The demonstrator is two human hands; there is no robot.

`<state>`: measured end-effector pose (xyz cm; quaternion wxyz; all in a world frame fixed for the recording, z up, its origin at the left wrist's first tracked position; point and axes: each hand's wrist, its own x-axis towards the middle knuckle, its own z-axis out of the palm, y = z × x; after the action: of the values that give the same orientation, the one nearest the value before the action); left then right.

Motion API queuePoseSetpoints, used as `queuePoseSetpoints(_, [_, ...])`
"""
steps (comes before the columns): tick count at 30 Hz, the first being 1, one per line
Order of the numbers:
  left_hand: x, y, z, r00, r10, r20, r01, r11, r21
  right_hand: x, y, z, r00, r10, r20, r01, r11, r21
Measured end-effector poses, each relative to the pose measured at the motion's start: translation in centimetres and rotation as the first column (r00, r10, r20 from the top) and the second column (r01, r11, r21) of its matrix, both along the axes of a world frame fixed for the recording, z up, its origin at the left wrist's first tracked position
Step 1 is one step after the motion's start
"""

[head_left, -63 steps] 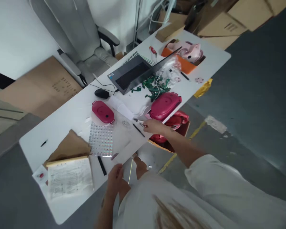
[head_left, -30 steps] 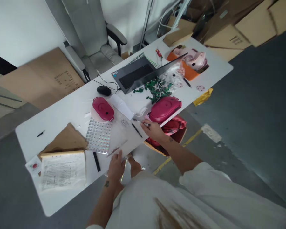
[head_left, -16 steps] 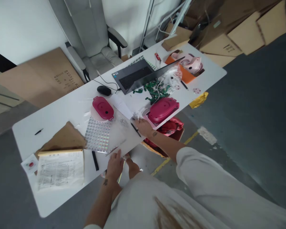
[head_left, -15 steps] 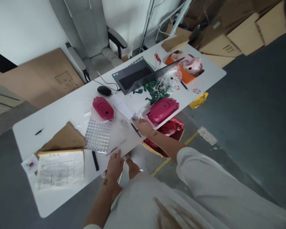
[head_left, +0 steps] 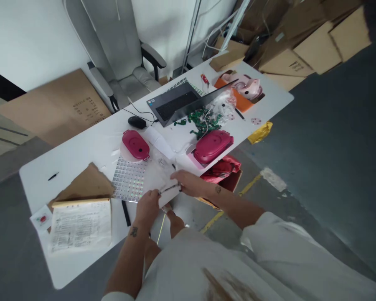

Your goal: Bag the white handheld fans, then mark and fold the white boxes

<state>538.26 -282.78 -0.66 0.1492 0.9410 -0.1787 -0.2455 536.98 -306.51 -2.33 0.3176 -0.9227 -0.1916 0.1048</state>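
Observation:
My left hand [head_left: 148, 205] is at the table's front edge, its fingers closed on the near edge of a clear plastic bag [head_left: 155, 175]. Opposite it, my right hand [head_left: 188, 182] is closed at the other end of that same edge. A thin dark-and-light strip runs between the two hands; its details are too small to make out. Left of the bag lies a sheet of small shiny stickers [head_left: 128, 179], partly under a magenta oval device [head_left: 136, 145]. Another magenta device [head_left: 213, 147] sits in an open pink box beyond my right hand.
Behind are a laptop [head_left: 178, 100], a mouse [head_left: 137, 122] and a heap of green parts [head_left: 203, 121]. An open notebook [head_left: 81, 223] and a black strip [head_left: 125, 213] lie left. Below the table edge stands a carton with red wrapping [head_left: 222, 169].
My right hand has come from beside the pink box toward my left hand and the table's front edge. The bag's near edge is now stretched between both hands.

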Motion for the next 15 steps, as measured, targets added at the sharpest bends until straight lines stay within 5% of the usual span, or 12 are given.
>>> queuePoseSetpoints(3, [-0.7,3.5,-1.4,0.955,0.294,-0.043,-0.297,0.944,-0.142,2.2,-0.9,-1.0,0.997,0.067,-0.027,-0.072,0.971,-0.229])
queuePoseSetpoints(6, [-1.7,5.4,-2.1,0.780,0.556,-0.287,-0.625,0.707,-0.330,4.1,-0.2,-2.1,0.981,0.101,-0.166,-0.156,0.920,-0.361])
queuePoseSetpoints(9, [-2.5,4.6,-1.4,0.662,0.570,-0.486,-0.749,0.505,-0.428,5.3,0.7,-2.8,0.973,-0.011,-0.231,-0.087,0.909,-0.407])
queuePoseSetpoints(13, [-3.0,2.2,-0.2,0.654,0.494,-0.573,-0.755,0.460,-0.467,5.1,0.9,-1.8,0.971,-0.071,-0.229,-0.020,0.928,-0.372])
queuePoseSetpoints(15, [-3.5,1.2,0.1,0.669,0.470,-0.576,-0.741,0.482,-0.467,4.1,1.5,-0.9,0.946,-0.082,-0.313,0.034,0.987,-0.157])
